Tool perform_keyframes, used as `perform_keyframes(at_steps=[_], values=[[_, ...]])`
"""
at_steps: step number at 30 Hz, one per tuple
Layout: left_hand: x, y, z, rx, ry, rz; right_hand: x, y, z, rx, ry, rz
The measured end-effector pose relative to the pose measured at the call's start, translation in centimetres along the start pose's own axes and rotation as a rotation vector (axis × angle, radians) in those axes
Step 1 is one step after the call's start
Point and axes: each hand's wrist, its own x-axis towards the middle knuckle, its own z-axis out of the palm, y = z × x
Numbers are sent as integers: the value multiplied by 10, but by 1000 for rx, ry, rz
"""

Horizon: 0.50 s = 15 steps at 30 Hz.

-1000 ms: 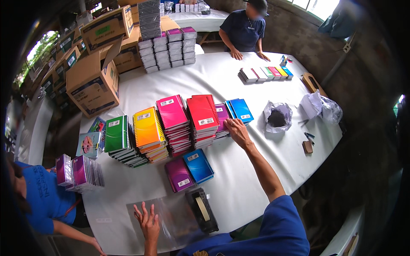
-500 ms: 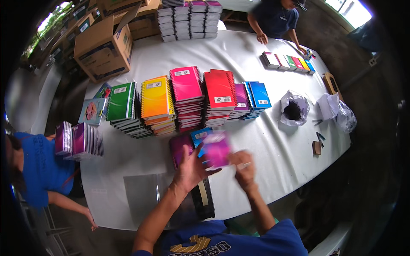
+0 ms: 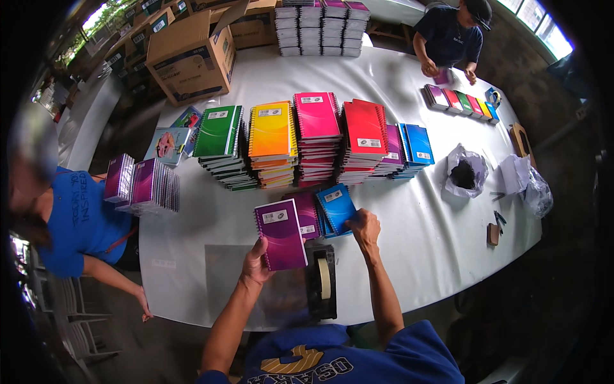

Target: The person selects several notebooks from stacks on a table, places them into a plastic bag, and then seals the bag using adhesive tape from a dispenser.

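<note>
My left hand grips a purple spiral notebook by its lower left side, cover up, raised over the table. At the right edge of a small stack of blue notebooks is my right hand, its fingers closed on the top blue notebook's edge. Another purple notebook lies just left of the blue ones, partly covered by the held one. Below them a black tape dispenser with a pale roll stands by a clear plastic sheet.
Beyond my hands stand stacks of green, yellow, pink and red notebooks. A plastic bag sits at the right. One person is at the left beside purple stacks; another works at the far right.
The purple notebook, blurred before between my hands, is now steady in my left hand, farther left. My right hand has moved up to the blue stack. The far person has lifted a purple notebook.
</note>
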Motion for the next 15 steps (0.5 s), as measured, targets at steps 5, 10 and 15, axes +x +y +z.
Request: perform_keyframes(at_steps=[5, 10, 15], values=[[-7, 12, -9, 179, 22, 5, 0, -23, -35, 52, 138, -170], [-9, 23, -28, 322, 5, -64, 9, -159, -154, 57, -354, -850], [-17, -7, -62, 53, 32, -116, 3, -251, -58, -129, -958, -983]])
